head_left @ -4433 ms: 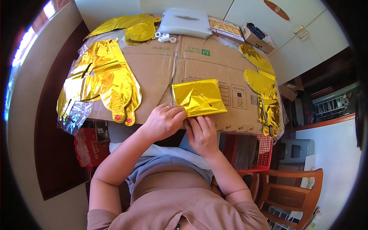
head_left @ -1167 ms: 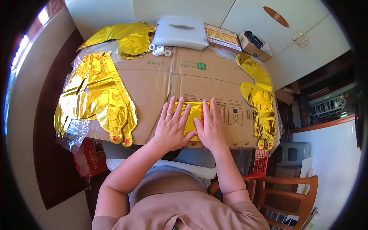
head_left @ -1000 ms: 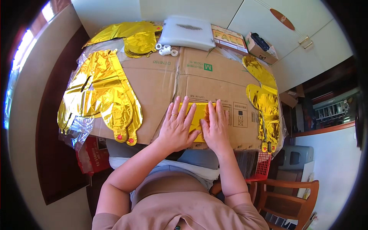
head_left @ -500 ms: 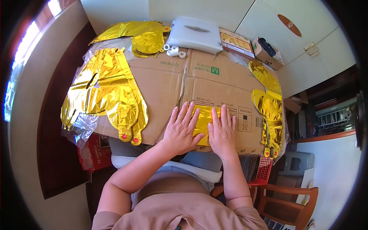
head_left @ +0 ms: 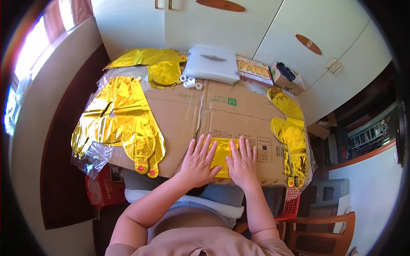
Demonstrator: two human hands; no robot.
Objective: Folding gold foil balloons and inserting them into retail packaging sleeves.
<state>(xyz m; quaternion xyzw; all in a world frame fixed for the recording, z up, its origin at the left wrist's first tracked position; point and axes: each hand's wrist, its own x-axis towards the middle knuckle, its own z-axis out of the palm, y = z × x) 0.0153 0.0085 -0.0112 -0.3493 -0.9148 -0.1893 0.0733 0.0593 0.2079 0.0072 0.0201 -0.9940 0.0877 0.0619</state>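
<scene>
A small rectangle of folded gold foil (head_left: 221, 158) lies flat on the cardboard near its front edge. My left hand (head_left: 197, 164) rests along its left side, fingers straight and slightly spread, thumb on the foil. On the other side my right hand (head_left: 242, 164) lies flat, partly over its right edge. Both hands are open, palms down, hiding the rectangle's sides. Flat gold foil balloons (head_left: 121, 121) with red-marked tabs are stacked at the left. More gold foil balloons (head_left: 292, 143) lie along the right edge, and another gold stack (head_left: 164, 70) sits at the back left.
Flattened cardboard (head_left: 179, 115) covers the table. At the back are small white rolls (head_left: 192, 83), a whitish flat case (head_left: 211, 64), a printed box (head_left: 255, 71) and an open carton (head_left: 287, 80) holding a black item. A wooden chair (head_left: 324, 224) stands at the lower right.
The view has tipped upward, so the table sits lower in the picture and more cupboard shows. Both hands stay flat at the folded foil, with the fingers shifted only slightly.
</scene>
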